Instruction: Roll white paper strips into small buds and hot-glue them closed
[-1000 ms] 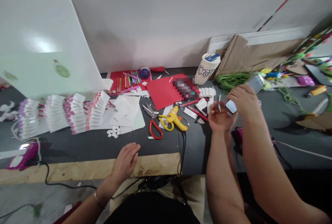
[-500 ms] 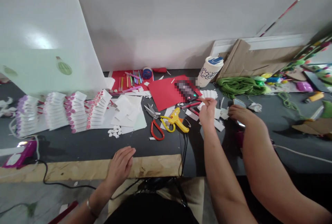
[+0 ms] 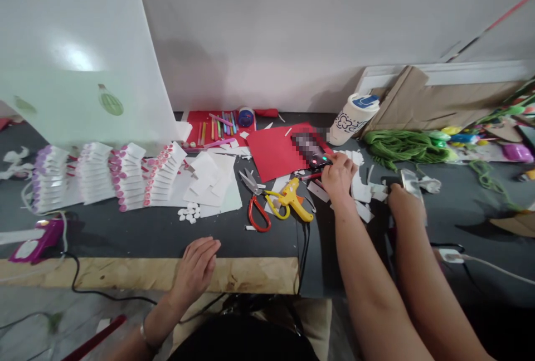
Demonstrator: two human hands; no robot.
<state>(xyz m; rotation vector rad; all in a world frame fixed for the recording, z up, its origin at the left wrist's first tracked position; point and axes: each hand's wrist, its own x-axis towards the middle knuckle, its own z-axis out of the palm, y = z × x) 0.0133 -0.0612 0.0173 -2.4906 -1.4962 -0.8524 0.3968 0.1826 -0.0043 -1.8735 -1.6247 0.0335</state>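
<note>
My left hand (image 3: 198,263) rests flat with fingers stretched over the table's front edge; it holds nothing. My right hand (image 3: 339,176) reaches forward, its fingertips at the near end of a dark phone (image 3: 311,149) whose screen shows a red and a green button. The phone lies on a sheet of red paper (image 3: 270,152). Left of my right hand are a yellow glue gun (image 3: 295,199) and scissors (image 3: 259,213) with one red and one yellow handle. White paper scraps (image 3: 363,189) lie beside and partly beneath this hand.
A co-worker's hand (image 3: 404,202) touches a shiny flat object (image 3: 413,184) at the right. A patterned cup (image 3: 351,121) stands behind, near green yarn (image 3: 401,146). Fanned white cards (image 3: 129,177), small white discs (image 3: 190,213) and a purple device (image 3: 39,241) lie left.
The camera view has shifted, moving most things slightly right. My right hand's fingers have come closer around the phone's near end. The co-worker's hand has shifted, showing more of the shiny object.
</note>
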